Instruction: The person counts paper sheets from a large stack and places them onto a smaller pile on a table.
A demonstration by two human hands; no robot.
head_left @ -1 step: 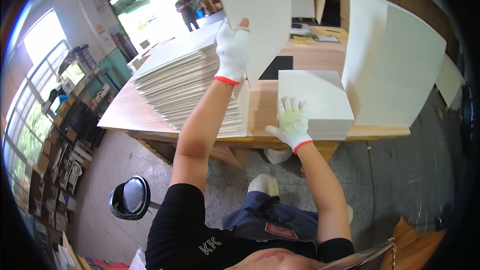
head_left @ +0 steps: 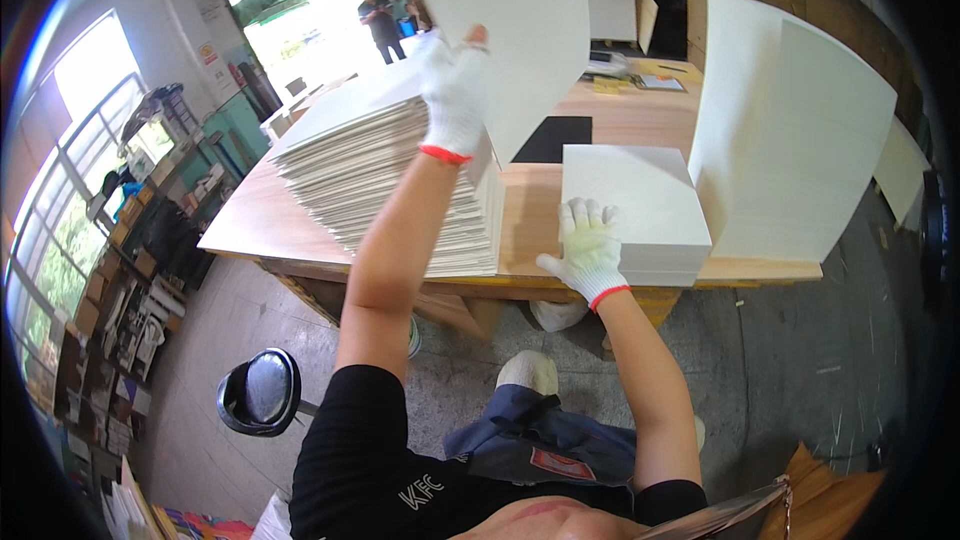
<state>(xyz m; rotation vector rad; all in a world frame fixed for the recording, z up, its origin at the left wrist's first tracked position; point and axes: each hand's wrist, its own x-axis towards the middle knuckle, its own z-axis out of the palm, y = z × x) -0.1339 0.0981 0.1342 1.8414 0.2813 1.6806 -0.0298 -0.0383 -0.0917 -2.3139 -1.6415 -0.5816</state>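
My left hand (head_left: pixel 452 90), in a white knit glove with a red cuff and a bare thumb tip, is raised above the tall stack of white boards (head_left: pixel 395 185). It grips a large white board (head_left: pixel 515 35) by its left edge; the fingers are partly hidden. The board stands tilted up, its top cut off by the picture's edge. In a matching glove, my right hand (head_left: pixel 587 248) lies with fingers spread on the left front edge of a lower, neat white stack (head_left: pixel 640 180). That stack sits near the table's front edge.
Behind the right stack stand tall, curved white sheets (head_left: pixel 790 120). A black flat piece (head_left: pixel 555 138) lies on the wooden table (head_left: pixel 250 220). Below are a black stool (head_left: pixel 262 390) and crowded shelves (head_left: pixel 130 310) at left. Another person (head_left: pixel 380 25) stands near the bright doorway.
My left hand and the held board have shifted slightly left, and the board's top leans further left. My right hand stays on the low stack.
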